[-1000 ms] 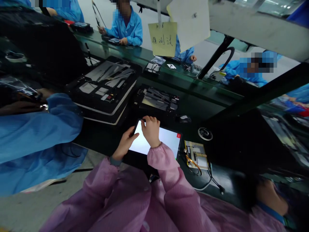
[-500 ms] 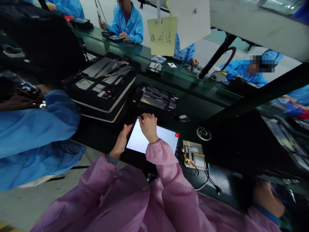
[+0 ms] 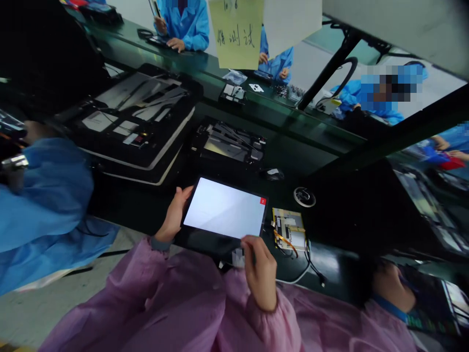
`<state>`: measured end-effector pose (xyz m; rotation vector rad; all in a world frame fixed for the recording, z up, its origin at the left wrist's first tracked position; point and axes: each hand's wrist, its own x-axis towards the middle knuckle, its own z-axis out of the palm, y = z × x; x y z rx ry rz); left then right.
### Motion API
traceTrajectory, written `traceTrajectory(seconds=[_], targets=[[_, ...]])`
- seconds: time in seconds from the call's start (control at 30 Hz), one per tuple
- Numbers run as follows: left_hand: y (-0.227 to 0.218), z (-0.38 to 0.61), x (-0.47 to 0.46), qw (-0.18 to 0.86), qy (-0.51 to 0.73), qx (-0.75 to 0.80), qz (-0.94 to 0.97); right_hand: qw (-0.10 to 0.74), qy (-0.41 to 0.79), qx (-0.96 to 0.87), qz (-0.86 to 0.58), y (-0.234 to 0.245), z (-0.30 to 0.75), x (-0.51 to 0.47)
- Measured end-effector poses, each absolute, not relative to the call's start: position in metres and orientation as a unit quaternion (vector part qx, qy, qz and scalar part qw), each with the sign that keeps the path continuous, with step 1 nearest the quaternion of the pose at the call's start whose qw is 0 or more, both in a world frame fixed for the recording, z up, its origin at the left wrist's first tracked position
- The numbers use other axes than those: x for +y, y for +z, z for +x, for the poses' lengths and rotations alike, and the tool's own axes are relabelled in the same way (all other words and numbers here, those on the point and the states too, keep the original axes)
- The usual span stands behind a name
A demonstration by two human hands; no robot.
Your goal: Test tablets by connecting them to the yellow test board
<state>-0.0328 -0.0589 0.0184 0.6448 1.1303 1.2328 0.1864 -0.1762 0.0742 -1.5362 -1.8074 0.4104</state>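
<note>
A black tablet (image 3: 224,210) with a lit white screen and a small red square at its top right corner lies tilted at the near edge of the dark green bench. My left hand (image 3: 173,215) grips its left edge, fingers curled round the rim. At the tablet's near right corner, my right hand (image 3: 259,271) is closed, its fingertips touching the bottom edge; what it pinches, if anything, is hidden. Both arms wear pink sleeves.
An exposed circuit board with an orange ribbon and cable (image 3: 289,231) lies right of the tablet. A tape roll (image 3: 304,196) and mouse-like object (image 3: 271,173) sit behind. Black trays of opened tablets (image 3: 135,122) fill the back left. Co-workers in blue (image 3: 44,195) sit around.
My right hand left the top left of the screen and dropped to the tablet's near right corner. The screen is now uncovered. The camera tilted slightly.
</note>
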Motion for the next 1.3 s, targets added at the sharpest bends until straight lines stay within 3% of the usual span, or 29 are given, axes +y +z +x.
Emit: traceTrajectory(seconds=[0.13, 0.4, 0.6, 0.73, 0.83, 0.93, 1.0, 1.17, 1.3], targets=[[0.012, -0.035, -0.060, 0.547, 0.530, 0.578, 0.293, 0.384, 0.166, -0.633, -0.651, 0.075, 0.226, -0.231], [0.013, -0.035, -0.061, 0.538, 0.521, 0.563, 0.350, 0.509, 0.123, -0.465, -0.714, 0.080, 0.244, -0.257], [0.017, -0.035, -0.063, 0.519, 0.524, 0.607, 0.296, 0.623, 0.087, -0.415, -0.657, 0.087, 0.250, -0.245], [0.010, -0.037, -0.061, 0.529, 0.527, 0.612, 0.262, 0.655, 0.140, -0.413, -0.617, 0.090, 0.241, -0.227], [0.006, -0.038, -0.061, 0.540, 0.534, 0.594, 0.266, 0.613, 0.244, -0.505, -0.557, 0.091, 0.215, -0.207], [0.008, -0.039, -0.061, 0.550, 0.531, 0.557, 0.324, 0.501, 0.300, -0.669, -0.461, 0.087, 0.187, -0.191], [0.010, -0.039, -0.062, 0.554, 0.530, 0.542, 0.344, 0.464, 0.259, -0.716, -0.452, 0.078, 0.177, -0.187], [0.010, -0.037, -0.061, 0.580, 0.550, 0.509, 0.320, 0.410, 0.061, -0.658, -0.629, 0.034, 0.190, -0.201], [0.011, -0.035, -0.060, 0.604, 0.548, 0.494, 0.302, 0.321, -0.006, -0.635, -0.702, 0.006, 0.205, -0.211]])
